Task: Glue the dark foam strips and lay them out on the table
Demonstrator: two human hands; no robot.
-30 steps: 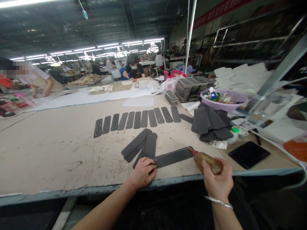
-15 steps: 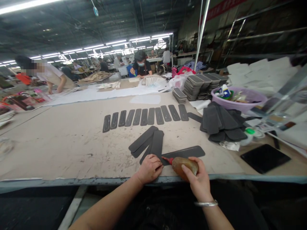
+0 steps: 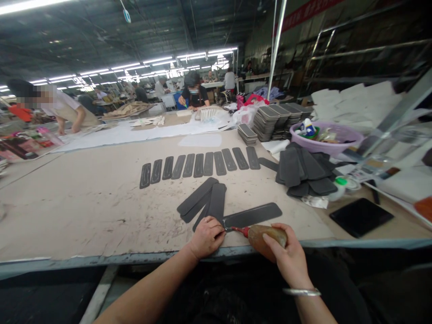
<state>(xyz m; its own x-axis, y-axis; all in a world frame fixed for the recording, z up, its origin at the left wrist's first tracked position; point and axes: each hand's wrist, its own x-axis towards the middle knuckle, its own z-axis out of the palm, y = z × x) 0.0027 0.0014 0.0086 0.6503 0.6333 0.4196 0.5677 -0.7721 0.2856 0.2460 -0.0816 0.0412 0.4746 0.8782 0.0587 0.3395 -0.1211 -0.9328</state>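
My right hand (image 3: 286, 254) is wrapped round an amber squeeze glue bottle (image 3: 265, 239) with a red nozzle. The nozzle points left, its tip at the near left end of a long dark grey panel (image 3: 253, 216). A thin shiny line of glue runs along that panel's edge. My left hand (image 3: 207, 236) has its fingers curled and pressed down on the panel's left end; the fingertips are partly hidden. Beyond this hand several overlapping dark grey panels (image 3: 199, 198) lie fanned out, partly covered by it.
Farther back, a row of dark panels (image 3: 208, 164) with shiny glue lines lies on the table (image 3: 84, 202). To the right are a heap of panels (image 3: 303, 166), neat stacks (image 3: 266, 121), a purple basin (image 3: 324, 144) and a black tablet (image 3: 361, 217). Co-workers stand across the table.
The bottle's nozzle has moved from the panel's far edge down to its near left corner, and my right hand has moved slightly right and nearer. My left hand keeps its hold.
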